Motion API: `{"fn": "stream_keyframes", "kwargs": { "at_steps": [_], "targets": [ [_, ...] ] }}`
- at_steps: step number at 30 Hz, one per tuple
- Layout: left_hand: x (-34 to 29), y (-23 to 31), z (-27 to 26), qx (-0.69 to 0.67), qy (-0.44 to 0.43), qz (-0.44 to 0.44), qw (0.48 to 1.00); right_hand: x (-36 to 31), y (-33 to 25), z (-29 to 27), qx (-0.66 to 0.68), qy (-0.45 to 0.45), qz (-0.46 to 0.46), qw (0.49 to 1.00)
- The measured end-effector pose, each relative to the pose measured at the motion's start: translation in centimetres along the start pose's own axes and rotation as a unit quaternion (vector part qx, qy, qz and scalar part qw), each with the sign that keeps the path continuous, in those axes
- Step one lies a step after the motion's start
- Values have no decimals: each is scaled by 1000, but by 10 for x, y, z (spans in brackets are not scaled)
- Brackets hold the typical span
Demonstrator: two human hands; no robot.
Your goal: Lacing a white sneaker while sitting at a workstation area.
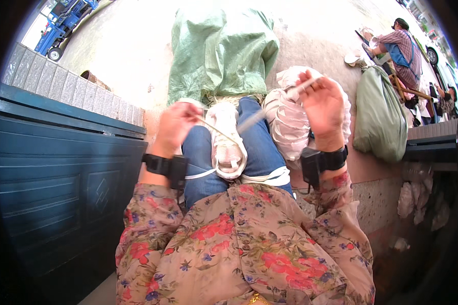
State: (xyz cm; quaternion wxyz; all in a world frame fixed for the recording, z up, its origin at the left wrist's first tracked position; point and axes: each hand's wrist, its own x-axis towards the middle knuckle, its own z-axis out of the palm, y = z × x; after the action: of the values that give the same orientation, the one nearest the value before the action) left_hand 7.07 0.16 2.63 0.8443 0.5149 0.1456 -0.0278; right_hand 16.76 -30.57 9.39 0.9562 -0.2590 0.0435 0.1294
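One lace [216,129] rises from the shoe [229,158], pinched in the left hand's [173,127] fingers; whether the right hand's [324,109] grip too, I can't tell. Best pulled evenly.

1 shoe [228,147] on lap [263,152]; sack [221,56] ahead; panel [56,188] left; bundle [287,122] right.

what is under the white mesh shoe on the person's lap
Blue denim trouser legs show on either side of the shoe. Whatever lies directly beneath it is covered and cannot be seen.
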Motion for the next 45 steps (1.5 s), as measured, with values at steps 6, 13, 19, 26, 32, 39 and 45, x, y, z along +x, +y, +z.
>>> {"fn": "stream_keyframes", "kwargs": {
  "at_steps": [6, 13, 19, 26, 32, 39, 45],
  "targets": [
    [-25, 26, -106, -167, 155, -21, 974, -14, 14, -83, -407, 140, 16, 903],
    [-47, -50, -43, 254, 100, -102, 957, -65, 110, -112, -726, -195, 14, 660],
    [-62, -85, 6, 345, 42, -139, 927, -62, 127, -111, -789, -210, -148, 558],
    [-64, -86, -9, 526, 7, -61, 848, -55, 134, -112, -839, -236, -133, 471],
    [-65, -86, -4, 412, 39, -78, 907, -45, 128, -105, -832, -340, -127, 420],
    [-69, -92, 8, 551, 60, -18, 832, -51, 138, -102, -866, -336, -148, 340],
    [-67, -96, 0, 545, 70, 40, 834, -57, 140, -101, -867, -243, -155, 406]
  ]
}}
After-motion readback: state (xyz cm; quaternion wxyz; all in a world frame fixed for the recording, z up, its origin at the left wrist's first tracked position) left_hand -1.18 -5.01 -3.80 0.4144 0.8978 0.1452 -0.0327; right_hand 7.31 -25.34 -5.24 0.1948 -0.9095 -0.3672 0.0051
